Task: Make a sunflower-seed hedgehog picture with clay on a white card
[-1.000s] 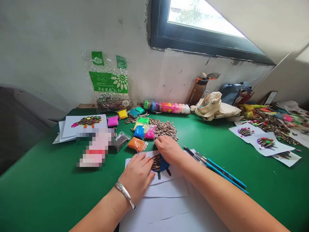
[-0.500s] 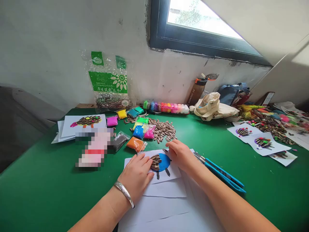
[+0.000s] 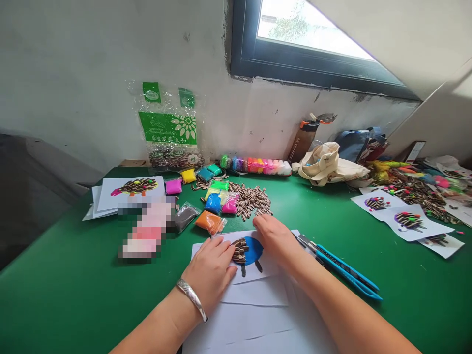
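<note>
A white card (image 3: 271, 265) lies on the green table (image 3: 73, 290) before me. On it sits a blue clay disc (image 3: 254, 250), its left part covered with sunflower seeds (image 3: 239, 250). My left hand (image 3: 210, 268) rests flat on the card's left side, fingers spread beside the seeds. My right hand (image 3: 275, 236) sits at the disc's upper right edge, fingers curled down onto the card; what they pinch is hidden. A loose pile of sunflower seeds (image 3: 250, 199) lies just beyond the card.
Small coloured clay bags (image 3: 217, 202) lie left of the seed pile. Blue-handled tools (image 3: 342, 270) lie right of my right arm. More white sheets (image 3: 250, 319) sit under my arms. Finished seed pictures (image 3: 401, 219) lie at right, another (image 3: 131, 189) at left. A seed bag (image 3: 169, 132) leans on the wall.
My right hand has drawn back from the loose seed pile to the upper right edge of the blue disc. My left hand has stayed on the card.
</note>
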The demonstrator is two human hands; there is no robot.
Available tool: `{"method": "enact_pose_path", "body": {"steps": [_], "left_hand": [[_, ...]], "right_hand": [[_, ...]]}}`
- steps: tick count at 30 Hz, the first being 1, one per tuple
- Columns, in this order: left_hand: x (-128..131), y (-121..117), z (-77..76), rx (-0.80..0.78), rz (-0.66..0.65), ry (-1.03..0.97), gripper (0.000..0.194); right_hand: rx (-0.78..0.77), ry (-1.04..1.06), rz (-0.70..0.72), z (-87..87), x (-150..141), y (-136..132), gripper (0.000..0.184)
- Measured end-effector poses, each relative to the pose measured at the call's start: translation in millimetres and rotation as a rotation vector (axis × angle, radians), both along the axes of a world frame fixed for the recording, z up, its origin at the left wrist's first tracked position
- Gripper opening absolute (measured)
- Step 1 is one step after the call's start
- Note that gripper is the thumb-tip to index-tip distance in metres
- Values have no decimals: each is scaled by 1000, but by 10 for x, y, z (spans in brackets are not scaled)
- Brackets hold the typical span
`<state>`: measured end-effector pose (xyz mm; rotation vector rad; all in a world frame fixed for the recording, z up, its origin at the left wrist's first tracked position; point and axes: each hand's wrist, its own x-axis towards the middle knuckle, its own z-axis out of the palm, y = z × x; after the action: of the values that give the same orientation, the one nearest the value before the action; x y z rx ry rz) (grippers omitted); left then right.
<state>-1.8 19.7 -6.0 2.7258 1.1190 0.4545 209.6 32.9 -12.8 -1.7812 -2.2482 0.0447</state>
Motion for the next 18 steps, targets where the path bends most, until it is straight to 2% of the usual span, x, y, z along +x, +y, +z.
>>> {"method": "enact_pose_path", "body": {"steps": [2,4,8,13,18], "left_hand": [[7,-3,12,-2,1,-1,27],[11,-10,21,0,0,-1,26],[2,-29,17,44,-11,-13,31],[-11,-43,20,94,-47,-25,29],[5,-52,39,101,-64,-32,26]], "right_hand": [[13,84,-27,64,46,-90,20],[5,295,-18,130,69,-191,18],[-127,562,36,203,9,-356,15],[-215,572,115,179,-130,-399,20],[-206,539,75,136,-161,-378,19]]}}
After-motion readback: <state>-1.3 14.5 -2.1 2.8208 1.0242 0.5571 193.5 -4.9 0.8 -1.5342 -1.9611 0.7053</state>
